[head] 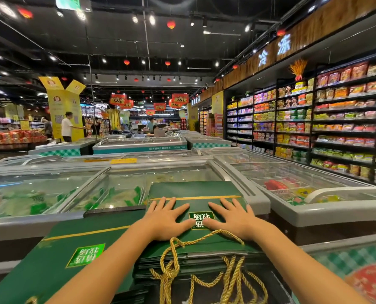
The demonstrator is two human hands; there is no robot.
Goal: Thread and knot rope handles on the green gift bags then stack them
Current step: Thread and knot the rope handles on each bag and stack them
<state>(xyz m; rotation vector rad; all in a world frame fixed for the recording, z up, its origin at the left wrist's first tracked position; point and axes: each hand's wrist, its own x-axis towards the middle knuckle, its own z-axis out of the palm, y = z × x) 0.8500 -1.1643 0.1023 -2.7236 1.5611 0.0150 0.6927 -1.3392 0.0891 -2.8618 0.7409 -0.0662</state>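
A stack of flat green gift bags lies in front of me, its far end over a freezer lid. My left hand and my right hand both press flat on the top bag, fingers spread and straight, thumbs almost meeting at its white-and-green label. Gold rope handles hang in loops from the near edge of the stack. A second pile of green gift bags lies to the left, lower, with no rope on its visible part.
Glass-topped chest freezers surround the bags on the left, ahead and right. Shelves of packaged food run along the right wall. Several shoppers stand far off. A checked freezer lid with a red sticker sits at the near right.
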